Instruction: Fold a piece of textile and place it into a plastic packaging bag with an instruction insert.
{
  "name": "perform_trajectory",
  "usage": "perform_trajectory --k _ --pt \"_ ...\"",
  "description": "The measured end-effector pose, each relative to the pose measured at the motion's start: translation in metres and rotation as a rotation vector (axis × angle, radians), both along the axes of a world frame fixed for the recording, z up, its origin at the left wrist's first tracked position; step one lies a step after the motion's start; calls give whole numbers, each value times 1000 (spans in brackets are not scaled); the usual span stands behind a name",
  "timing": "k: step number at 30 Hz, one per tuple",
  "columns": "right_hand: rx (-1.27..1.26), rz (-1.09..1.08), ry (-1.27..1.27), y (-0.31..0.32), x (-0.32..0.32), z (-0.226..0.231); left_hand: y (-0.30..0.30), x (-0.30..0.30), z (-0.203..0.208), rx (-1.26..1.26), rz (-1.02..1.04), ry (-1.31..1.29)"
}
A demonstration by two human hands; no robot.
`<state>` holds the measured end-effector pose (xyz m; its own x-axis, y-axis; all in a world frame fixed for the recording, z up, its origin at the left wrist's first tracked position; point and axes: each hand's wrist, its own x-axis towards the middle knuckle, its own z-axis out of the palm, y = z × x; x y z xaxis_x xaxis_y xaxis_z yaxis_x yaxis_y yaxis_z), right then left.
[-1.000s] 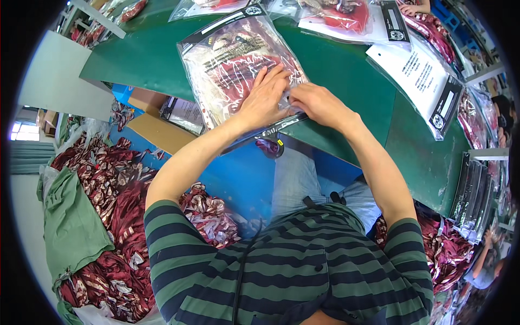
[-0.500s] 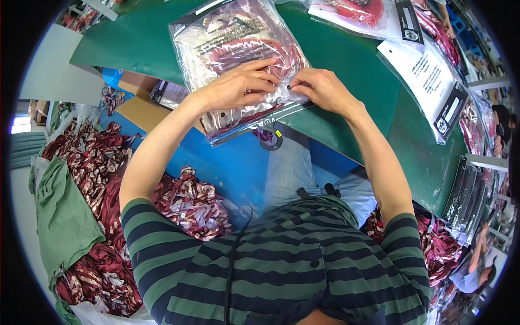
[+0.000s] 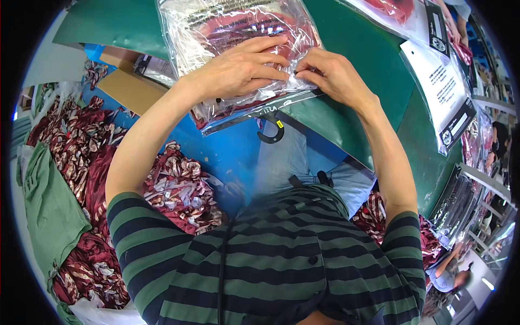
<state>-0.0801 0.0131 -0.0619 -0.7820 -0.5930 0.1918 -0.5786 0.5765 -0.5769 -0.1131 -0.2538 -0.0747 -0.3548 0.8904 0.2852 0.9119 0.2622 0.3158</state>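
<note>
Now a clear bag (image 3: 238,38) lies on the green table (image 3: 346,81), and its near end hangs a little over the table edge. Inside the bag is a folded red cloth (image 3: 238,27) with a pale pattern. The left hand (image 3: 238,67) lies flat on the bag with the fingers spread and pointing to the right; it presses the plastic down and grips nothing. The right hand (image 3: 330,73) is just beside it, and its fingertips pinch the plastic near the closing strip (image 3: 260,111) at the bag's near end. The two hands almost touch at the fingertips.

A black hook (image 3: 271,132) hangs under the table edge, just below the bag.

To the right on the table lies a flat packet (image 3: 441,92), white with a black band at its lower end; its print is too small to tell. Further up, at the top edge, is a second packet (image 3: 401,11) with red cloth inside, also with a black band.

Below the table, on the left, a brown carton (image 3: 127,86) stands on the blue floor. Heaps of loose red patterned cloth (image 3: 81,162) lie around it, and a green cloth (image 3: 51,200) lies at the far left.
</note>
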Motion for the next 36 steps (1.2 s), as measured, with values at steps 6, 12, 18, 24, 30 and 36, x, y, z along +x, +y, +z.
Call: perform_trajectory --k 6,12,18,24,30,36 --pt "46 5 -113 -9 -20 -9 -3 -7 -13 0 11 15" --pt "317 -150 -350 -32 -41 2 -2 -17 -29 16 -3 -44" --pt "617 -154 -287 -48 -55 15 -4 -18 -31 87 64 -108" --pt "417 -85 -367 -28 -23 18 -32 18 -2 255 313 -42" --pt "199 -9 185 -44 28 44 -107 128 -6 783 1190 -455" --pt "148 252 427 -126 68 55 -110 167 -24 1247 956 -1670"
